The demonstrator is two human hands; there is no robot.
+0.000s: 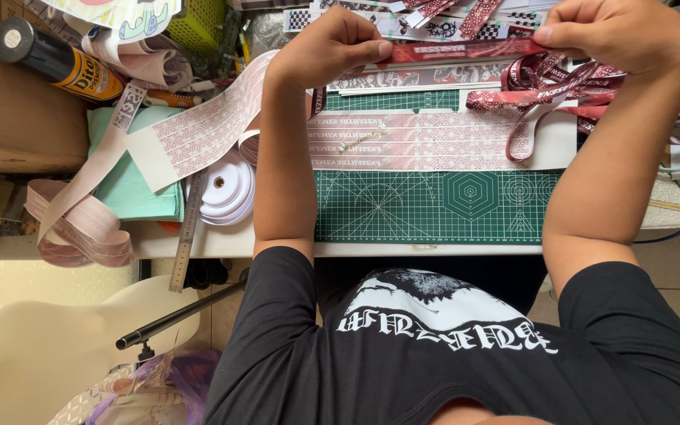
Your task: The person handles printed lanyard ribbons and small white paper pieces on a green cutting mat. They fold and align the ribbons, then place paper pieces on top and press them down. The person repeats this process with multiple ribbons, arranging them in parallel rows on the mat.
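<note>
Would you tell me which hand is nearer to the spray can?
Left. The left hand is right of the spray can; the right hand is much farther right.

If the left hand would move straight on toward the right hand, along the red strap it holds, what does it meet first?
Probably the right hand itself. The left hand pinches one end of the red strap, the right hand the other; only strap lies between them, though depth is unclear.

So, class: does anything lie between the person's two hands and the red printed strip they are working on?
No. Both the left hand and the right hand already pinch the red printed strip, stretched between them above the green cutting mat. Nothing visible comes between fingers and strip; the tangled red ribbons lie just beneath it.
</note>
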